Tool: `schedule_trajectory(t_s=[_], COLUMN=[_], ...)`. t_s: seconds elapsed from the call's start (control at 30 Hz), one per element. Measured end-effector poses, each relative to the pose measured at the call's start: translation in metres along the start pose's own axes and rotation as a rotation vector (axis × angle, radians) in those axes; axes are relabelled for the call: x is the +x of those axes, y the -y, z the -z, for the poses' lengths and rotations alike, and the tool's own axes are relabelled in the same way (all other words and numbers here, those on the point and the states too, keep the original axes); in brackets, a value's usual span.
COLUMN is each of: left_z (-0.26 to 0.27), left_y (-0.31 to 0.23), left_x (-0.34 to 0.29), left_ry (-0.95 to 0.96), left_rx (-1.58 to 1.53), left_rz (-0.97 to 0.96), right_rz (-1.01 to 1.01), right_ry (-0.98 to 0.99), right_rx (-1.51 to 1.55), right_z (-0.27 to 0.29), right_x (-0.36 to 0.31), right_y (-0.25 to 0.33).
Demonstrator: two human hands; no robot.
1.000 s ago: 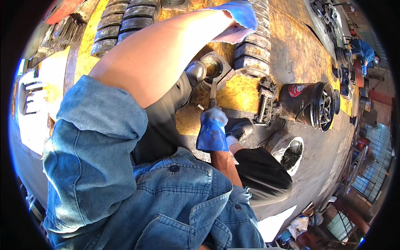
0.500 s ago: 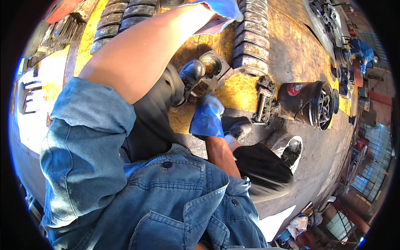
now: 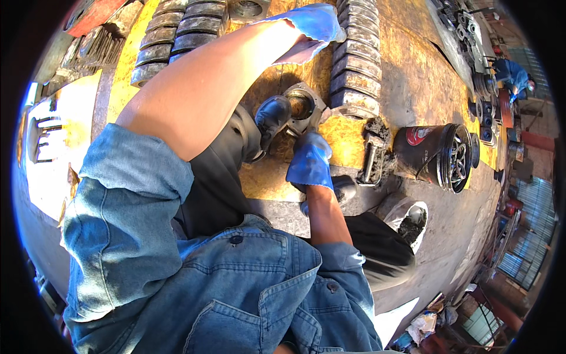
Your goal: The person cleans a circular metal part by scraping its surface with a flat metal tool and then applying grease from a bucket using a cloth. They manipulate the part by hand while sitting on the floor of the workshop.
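Observation:
My right hand (image 3: 311,160), in a blue glove, is closed low beside a dirty metal housing (image 3: 313,105) with a square flange and a round bore. Whatever it grips is hidden behind the glove. The housing sits on the yellow, worn floor plate against my black shoe (image 3: 273,117). My left arm stretches forward across the view. On it, my gloved left hand (image 3: 312,25) is by the top of a row of stacked metal rings (image 3: 355,65); its fingers are turned away and hidden.
More ring rows (image 3: 197,26) stand farther left. Right of the housing lie a metal clamp-like tool (image 3: 372,156) in black grime and a tipped black bucket (image 3: 421,152) holding metal parts. My other shoe (image 3: 413,221) is nearby. Another person (image 3: 512,74) in blue works at far right.
My right hand has shifted slightly right and up toward the housing. A flat metal piece seen at its fingertips before is now out of sight. My left hand stays nearly in place.

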State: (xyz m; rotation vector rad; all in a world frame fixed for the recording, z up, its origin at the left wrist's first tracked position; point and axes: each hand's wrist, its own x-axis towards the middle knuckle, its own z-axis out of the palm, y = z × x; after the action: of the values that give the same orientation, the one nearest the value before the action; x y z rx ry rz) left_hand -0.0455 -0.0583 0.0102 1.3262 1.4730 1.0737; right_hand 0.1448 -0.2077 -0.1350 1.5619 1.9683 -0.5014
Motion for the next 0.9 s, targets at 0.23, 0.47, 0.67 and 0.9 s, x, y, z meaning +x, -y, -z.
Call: schedule_trajectory(t_s=[0.23,0.47,0.67,0.9], left_z=[0.004,-0.011,-0.019,-0.035], left_y=[-0.009,-0.037,-0.047,-0.047], left_x=[0.005,-0.002,0.001,0.027], left_ry=[-0.006,0.174,0.174,-0.012], left_rx=[0.536,-0.022,0.206,-0.142], left_rz=[-0.32,-0.001,-0.025,0.033], right_rz=[-0.005,-0.158,-0.153,-0.13], right_ry=[-0.195,-0.197,-0.147,-0.063], right_rx=[0.066,0.263,0.266,0.352], right_z=[0.035,0.05,0.082,0.02], right_x=[-0.017,-0.032,-0.078,-0.066], right_y=[-0.021,-0.055,-0.05,-0.032])
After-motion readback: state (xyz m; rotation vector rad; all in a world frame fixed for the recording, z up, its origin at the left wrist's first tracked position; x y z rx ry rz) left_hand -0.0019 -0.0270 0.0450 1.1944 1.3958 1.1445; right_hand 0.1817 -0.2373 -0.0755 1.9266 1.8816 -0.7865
